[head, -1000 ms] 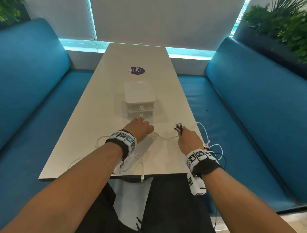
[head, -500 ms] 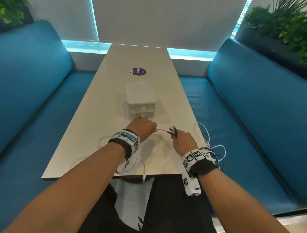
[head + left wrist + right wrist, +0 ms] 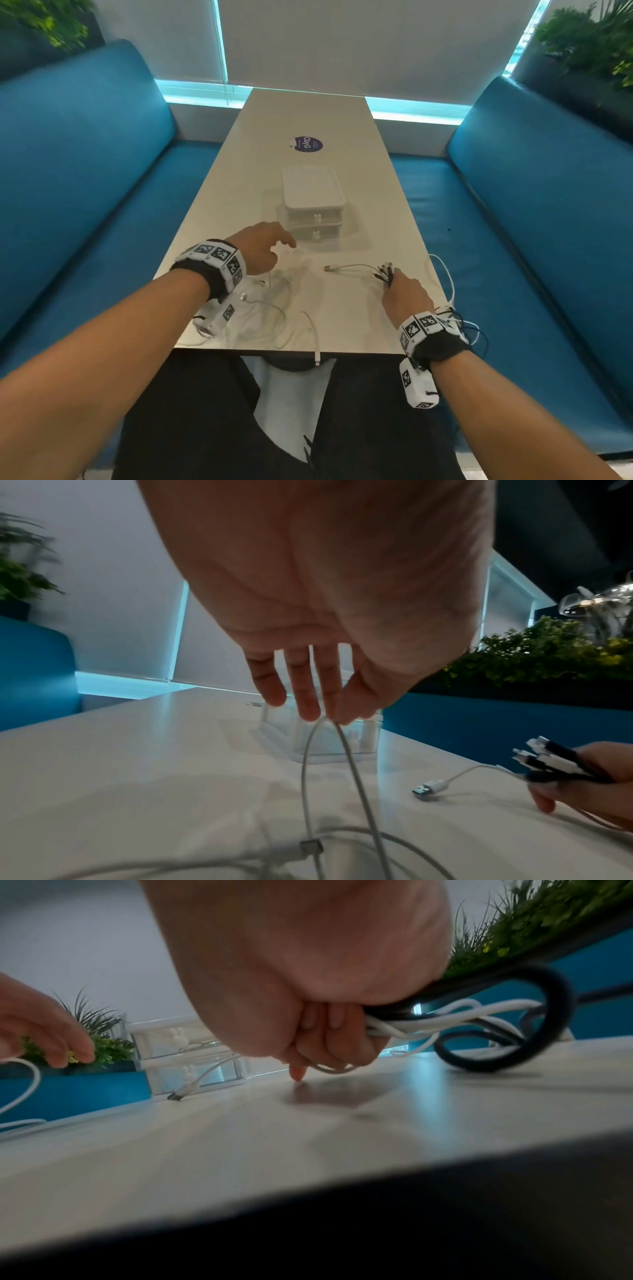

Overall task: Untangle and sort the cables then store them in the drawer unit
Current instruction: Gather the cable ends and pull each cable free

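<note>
Sorting is midway: right hand [image 3: 406,296] clamps gathered cable ends [image 3: 386,271], left hand [image 3: 308,691] seemingly lifts a white cable [image 3: 346,764] on straight fingers, drawer unit [image 3: 313,209] closed

Black wristbands [image 3: 442,346] with checkered marker blocks

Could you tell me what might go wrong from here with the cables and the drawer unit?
1. The white cable has its end hanging over the table edge; a pull could drag it off.
2. The right hand grips a mixed bundle of cables, with loops trailing off the table, so they may snag.
3. Both drawers of the drawer unit look closed, so nothing can go in yet.
</note>
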